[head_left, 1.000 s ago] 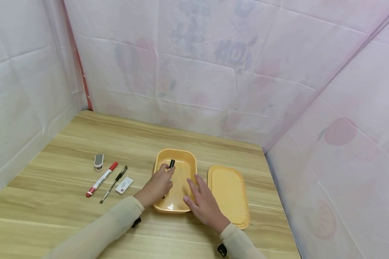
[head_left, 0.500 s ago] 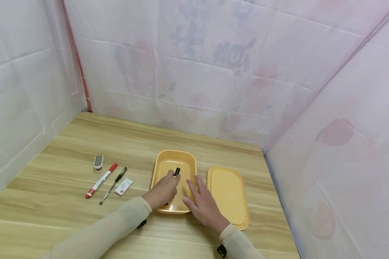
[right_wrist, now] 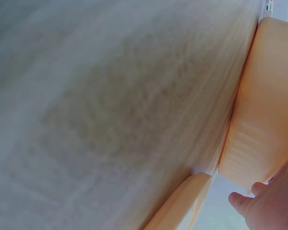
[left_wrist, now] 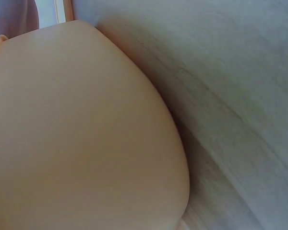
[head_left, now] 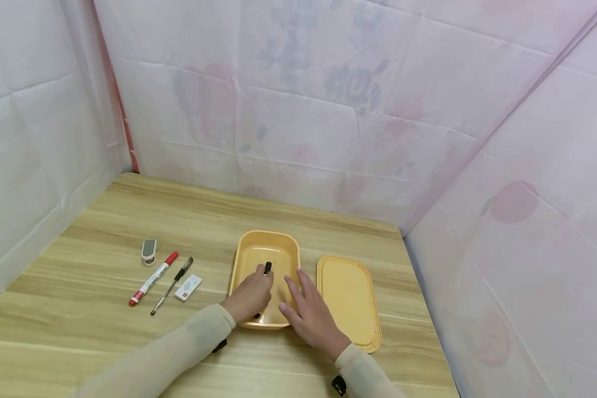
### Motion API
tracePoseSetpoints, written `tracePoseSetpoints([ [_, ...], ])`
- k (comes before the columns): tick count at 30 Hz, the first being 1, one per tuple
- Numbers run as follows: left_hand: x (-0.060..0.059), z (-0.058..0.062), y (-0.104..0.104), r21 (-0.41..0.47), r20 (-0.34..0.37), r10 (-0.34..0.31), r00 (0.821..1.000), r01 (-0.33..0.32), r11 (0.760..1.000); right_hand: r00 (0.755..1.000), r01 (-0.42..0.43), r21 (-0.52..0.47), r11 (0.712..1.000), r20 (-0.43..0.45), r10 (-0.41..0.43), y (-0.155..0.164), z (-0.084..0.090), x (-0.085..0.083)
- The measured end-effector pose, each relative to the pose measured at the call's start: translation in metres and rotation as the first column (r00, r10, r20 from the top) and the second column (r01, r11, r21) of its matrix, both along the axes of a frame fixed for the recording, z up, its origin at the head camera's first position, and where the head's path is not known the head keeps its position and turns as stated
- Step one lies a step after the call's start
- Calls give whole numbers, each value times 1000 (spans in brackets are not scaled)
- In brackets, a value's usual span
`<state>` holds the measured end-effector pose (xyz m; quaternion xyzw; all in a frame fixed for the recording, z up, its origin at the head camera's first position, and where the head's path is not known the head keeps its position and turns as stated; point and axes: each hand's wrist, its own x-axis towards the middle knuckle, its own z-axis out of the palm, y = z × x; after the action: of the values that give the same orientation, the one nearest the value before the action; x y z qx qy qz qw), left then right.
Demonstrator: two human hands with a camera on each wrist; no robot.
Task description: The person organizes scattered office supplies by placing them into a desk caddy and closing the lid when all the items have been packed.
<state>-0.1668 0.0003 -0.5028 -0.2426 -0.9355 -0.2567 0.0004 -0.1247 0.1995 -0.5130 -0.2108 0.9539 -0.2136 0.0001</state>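
An open yellow box (head_left: pixel 267 238) stands on the wooden table (head_left: pixel 104 221). My left hand (head_left: pixel 257 283) reaches into it and grips a black pen (head_left: pixel 267 268), whose dark end sticks out past the fingers; the rest of the pen is hidden by the hand. My right hand (head_left: pixel 298 288) rests with straight fingers on the box's right rim. The left wrist view shows only the box's outer wall (left_wrist: pixel 77 134) close up. In the right wrist view the box wall (right_wrist: pixel 269 110) shows beside a fingertip (right_wrist: pixel 257 206).
The yellow lid (head_left: pixel 349 301) lies flat right of the box. Left of the box lie a small grey object (head_left: pixel 149 251), a red marker (head_left: pixel 153 278), a thin black pen (head_left: pixel 172 284) and a white eraser (head_left: pixel 188 288). Pale cloth walls (head_left: pixel 298 110) enclose the table.
My left hand has drawn the black pen down and nearer inside the box. The right hand has stayed on the rim.
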Motion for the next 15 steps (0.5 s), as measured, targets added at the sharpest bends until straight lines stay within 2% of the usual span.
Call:
tracePoseSetpoints([
  [4,0,0,-1,-17,-13,16,1000,-16,1000,1000,1,3,1000,5,-1,-1,0,0],
  [8,0,2,-1,-50,-86,25,996,-29,998,1000,5,1,1000,11,-5,-1,1,0],
  [11,-1,5,0,-109,-156,29,987,-46,993,1000,8,2,1000,13,-8,-1,1,0],
  [15,0,9,-1,-182,-199,26,980,-63,981,1000,7,1,1000,9,-7,-1,2,0],
])
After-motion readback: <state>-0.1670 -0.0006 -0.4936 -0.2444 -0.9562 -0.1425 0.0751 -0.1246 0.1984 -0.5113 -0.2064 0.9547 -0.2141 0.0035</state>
